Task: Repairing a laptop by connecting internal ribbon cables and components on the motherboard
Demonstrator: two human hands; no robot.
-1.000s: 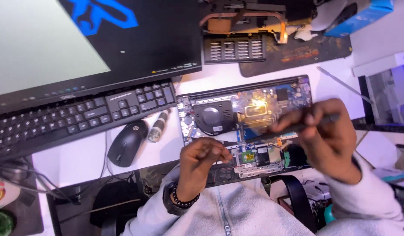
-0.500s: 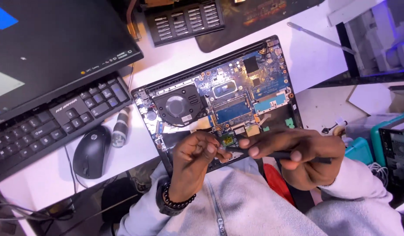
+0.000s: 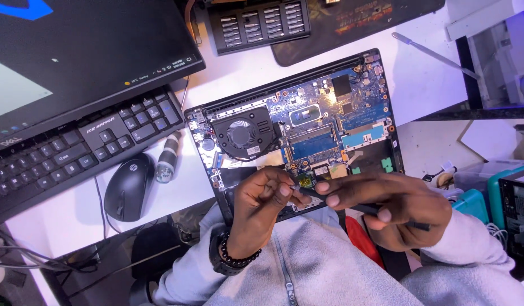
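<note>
While the opened laptop [image 3: 307,130] lies on the white desk [image 3: 177,187], the right hand [image 3: 395,209] grips a dark tool [image 3: 352,205], its tip at the near edge of the board; the left hand [image 3: 262,207] pinches there too, perhaps on something tiny. A mouse [image 3: 129,186] sits left.

We have a single view, worn on the head and looking steeply down from close above onto the white table [image 3: 420,73]. The opened laptop [image 3: 307,130] sits near the middle, the keyboard [image 3: 69,153] runs off toward nine o'clock, and the monitor [image 3: 75,51] fills the ten o'clock corner. The wearer's grey jumper [image 3: 307,266] closes the six o'clock edge.
</note>
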